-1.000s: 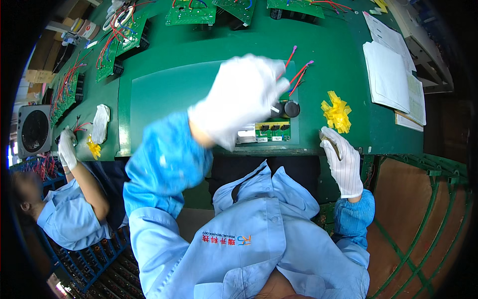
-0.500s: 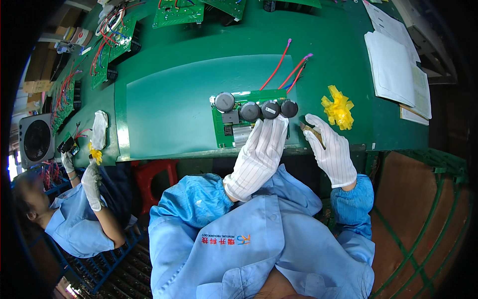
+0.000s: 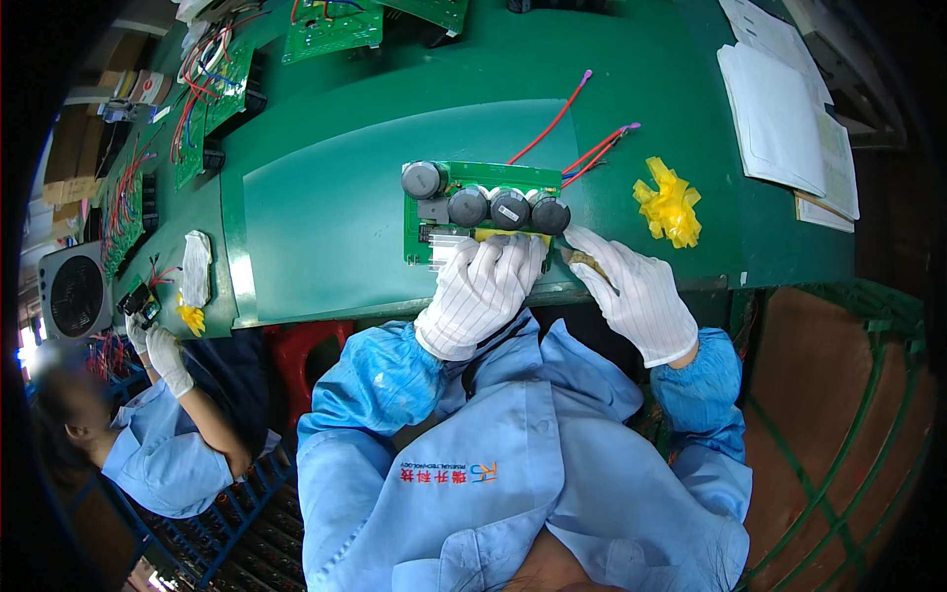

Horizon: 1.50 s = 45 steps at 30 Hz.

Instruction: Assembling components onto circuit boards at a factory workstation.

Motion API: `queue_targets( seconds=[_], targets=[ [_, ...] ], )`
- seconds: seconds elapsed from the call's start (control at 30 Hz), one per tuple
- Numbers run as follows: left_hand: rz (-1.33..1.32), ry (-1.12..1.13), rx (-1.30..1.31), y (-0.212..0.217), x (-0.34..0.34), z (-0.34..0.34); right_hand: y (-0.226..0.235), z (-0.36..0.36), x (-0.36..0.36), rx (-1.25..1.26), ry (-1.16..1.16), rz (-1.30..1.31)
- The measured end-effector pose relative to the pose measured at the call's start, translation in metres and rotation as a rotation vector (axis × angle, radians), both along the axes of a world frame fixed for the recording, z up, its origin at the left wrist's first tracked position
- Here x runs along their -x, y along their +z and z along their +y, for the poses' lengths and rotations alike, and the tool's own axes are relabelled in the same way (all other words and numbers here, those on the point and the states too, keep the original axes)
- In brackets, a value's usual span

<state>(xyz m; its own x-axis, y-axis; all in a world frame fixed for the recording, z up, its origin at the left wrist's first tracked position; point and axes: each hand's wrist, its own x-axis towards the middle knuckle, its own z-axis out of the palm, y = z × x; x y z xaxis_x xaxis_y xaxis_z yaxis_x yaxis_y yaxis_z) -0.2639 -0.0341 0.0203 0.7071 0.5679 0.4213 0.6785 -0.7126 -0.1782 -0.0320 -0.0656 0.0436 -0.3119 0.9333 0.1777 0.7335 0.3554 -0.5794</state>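
Observation:
A green circuit board [image 3: 411,218] with a row of round black capacitors [image 3: 509,209] lies in front of me near the table's front edge. Red wires [image 3: 552,123] with pink ends stick out from its far side. My left hand [image 3: 473,301], in a white striped glove, has its fingers bent over the board's near edge, beside a silver finned heat sink [image 3: 446,253]. A yellow strip [image 3: 481,235] shows just beyond the fingertips. At the right corner, my right hand [image 3: 639,304], gloved too, is closed on a small brownish object [image 3: 589,262]; its kind is unclear.
A bunch of yellow tape strips [image 3: 669,202] stands right of the board. White papers [image 3: 774,123] lie at the far right. More circuit boards [image 3: 333,32] with wires sit along the back and left. A co-worker [image 3: 163,424] in white gloves handles a small part at left, near a fan [image 3: 75,288].
My left hand's fingers have gone from lying straight to bending over the board's edge. The board has shifted slightly left. My right hand has come closer to its right corner.

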Motion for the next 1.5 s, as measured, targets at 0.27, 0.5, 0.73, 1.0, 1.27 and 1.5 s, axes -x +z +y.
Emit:
queue_targets(
  seconds=[0.27,0.5,0.73,1.0,1.27,1.5],
  targets=[
    [-0.036,-0.028,0.026,-0.01,0.004,-0.004,0.003,0.006,0.004,-0.102,0.116,-0.394],
    [-0.05,-0.066,-0.046,-0.014,0.004,-0.004,-0.001,0.006,0.003,-0.096,0.142,-0.473],
    [-0.047,-0.082,-0.065,-0.016,0.006,-0.004,-0.022,0.01,0.001,-0.265,0.146,-0.384],
    [-0.127,-0.089,-0.1,-0.029,0.006,-0.007,-0.003,0.022,0.007,-0.374,0.196,-0.299],
    [-0.163,-0.168,-0.109,-0.023,0.011,-0.005,0.063,0.021,-0.022,-0.505,-0.141,-0.094],
    [-0.578,-0.372,-0.032,-0.015,0.012,-0.003,0.006,-0.029,-0.075,0.321,-0.465,-0.702]
  ],
)
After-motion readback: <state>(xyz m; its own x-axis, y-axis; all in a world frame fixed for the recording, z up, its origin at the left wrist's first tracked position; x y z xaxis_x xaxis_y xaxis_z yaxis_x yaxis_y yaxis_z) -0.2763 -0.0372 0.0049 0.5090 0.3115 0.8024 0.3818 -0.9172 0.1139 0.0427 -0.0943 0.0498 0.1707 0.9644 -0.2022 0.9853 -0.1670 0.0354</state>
